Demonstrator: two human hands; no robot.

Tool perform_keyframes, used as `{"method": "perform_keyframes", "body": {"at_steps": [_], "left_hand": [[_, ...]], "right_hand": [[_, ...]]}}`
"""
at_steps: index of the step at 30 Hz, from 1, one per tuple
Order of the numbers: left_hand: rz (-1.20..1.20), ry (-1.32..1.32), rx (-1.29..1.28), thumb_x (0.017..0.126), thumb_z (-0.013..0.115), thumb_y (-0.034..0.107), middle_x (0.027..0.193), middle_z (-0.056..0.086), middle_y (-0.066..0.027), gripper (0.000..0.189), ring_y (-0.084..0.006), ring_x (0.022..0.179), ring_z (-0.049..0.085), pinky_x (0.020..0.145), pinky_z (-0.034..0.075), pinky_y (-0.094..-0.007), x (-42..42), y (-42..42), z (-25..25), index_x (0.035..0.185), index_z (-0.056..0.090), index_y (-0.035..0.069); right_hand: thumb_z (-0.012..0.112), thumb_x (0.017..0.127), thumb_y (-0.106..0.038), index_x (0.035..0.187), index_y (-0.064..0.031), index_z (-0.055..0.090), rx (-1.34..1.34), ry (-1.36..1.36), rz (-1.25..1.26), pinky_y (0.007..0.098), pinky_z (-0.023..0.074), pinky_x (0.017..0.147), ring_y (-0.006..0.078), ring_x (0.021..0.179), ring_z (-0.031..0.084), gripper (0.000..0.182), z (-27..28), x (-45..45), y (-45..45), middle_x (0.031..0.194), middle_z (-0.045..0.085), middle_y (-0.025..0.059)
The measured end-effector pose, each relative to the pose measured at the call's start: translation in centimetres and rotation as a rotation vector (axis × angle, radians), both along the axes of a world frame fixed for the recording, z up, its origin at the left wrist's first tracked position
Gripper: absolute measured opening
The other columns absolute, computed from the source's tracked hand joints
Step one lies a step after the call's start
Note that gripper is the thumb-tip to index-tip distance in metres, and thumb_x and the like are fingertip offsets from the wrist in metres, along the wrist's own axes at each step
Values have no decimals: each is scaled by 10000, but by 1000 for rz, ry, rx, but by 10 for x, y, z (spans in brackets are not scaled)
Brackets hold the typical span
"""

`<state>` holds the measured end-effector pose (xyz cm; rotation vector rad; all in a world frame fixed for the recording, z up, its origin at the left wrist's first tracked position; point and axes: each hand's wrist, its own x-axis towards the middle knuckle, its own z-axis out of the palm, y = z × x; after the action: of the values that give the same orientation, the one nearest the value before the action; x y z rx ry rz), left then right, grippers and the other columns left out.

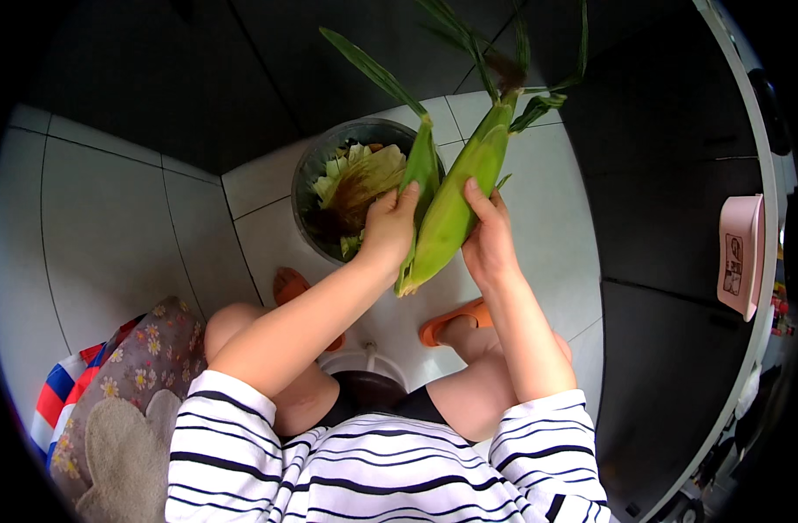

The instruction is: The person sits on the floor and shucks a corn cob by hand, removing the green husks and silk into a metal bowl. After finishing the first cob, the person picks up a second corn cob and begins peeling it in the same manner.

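An ear of corn in its green husk (pixel 454 202) is held up at a slant before me, its tip with brown silk (pixel 511 75) pointing away. My right hand (pixel 489 232) supports the ear from the right, thumb lying along the husk. A husk leaf (pixel 424 163) stands away from the ear on its left side, pinched between the thumb and fingers of my left hand (pixel 391 225). Both are still joined near the stalk end (pixel 405 287). Below and left of the ear is a round dark bin (pixel 299 189), with pale husk leaves (pixel 376 170) and brown silk inside.
Dark cabinet fronts (pixel 673 222) rise on the right, under a counter edge (pixel 768 170). A pink plastic container (pixel 739 255) hangs there. White tiled wall (pixel 105 216) stands at left, beside a floral cloth (pixel 137 353) and a striped bag (pixel 59 399). Orange slippers (pixel 438 327) are on my feet.
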<state>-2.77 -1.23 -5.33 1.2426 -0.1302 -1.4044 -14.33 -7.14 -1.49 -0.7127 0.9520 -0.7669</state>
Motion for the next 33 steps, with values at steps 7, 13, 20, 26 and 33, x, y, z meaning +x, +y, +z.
{"method": "perform_keyframes", "body": {"at_steps": [7,13,20,26,33], "left_hand": [[202,361,178,996,423,383,984,620,-101,400,-197,885,597,818,482,-354,23,-14,2,1120,539,21],[-398,85,57,900,531,440,1063,596,-58,443,-161,980,568,872,434,-333,6,-4,16,1174,548,92],[-536,167,124,915,469,569,1066,595,-22,554,-137,1011,545,893,428,-357,-10,8,26,1209,536,103],[-221,189,181,922,521,505,1014,624,-35,448,-136,939,576,871,453,-343,-15,8,15,1099,587,99],[167,543,252,951,490,469,676,419,23,365,-120,610,450,574,424,-251,4,-2,8,877,466,113]], "right_hand": [[475,962,-328,1168,-5,513,-2,-199,-47,369,466,883,242,1049,546,386,3,-12,-18,1106,583,139],[458,966,-316,1165,2,518,-85,-177,-133,379,473,875,254,1058,548,380,5,-21,-28,1102,590,149],[463,956,-308,1178,-4,508,-77,-289,-140,384,474,872,269,1043,553,378,11,-28,-32,1099,586,156],[485,933,-318,1153,-15,518,-87,-300,-187,387,472,857,271,1017,561,376,10,-23,-28,1084,586,158],[490,929,-326,1089,-24,538,-49,-282,-360,385,464,850,279,971,569,345,6,-22,-31,1028,596,153]]}}
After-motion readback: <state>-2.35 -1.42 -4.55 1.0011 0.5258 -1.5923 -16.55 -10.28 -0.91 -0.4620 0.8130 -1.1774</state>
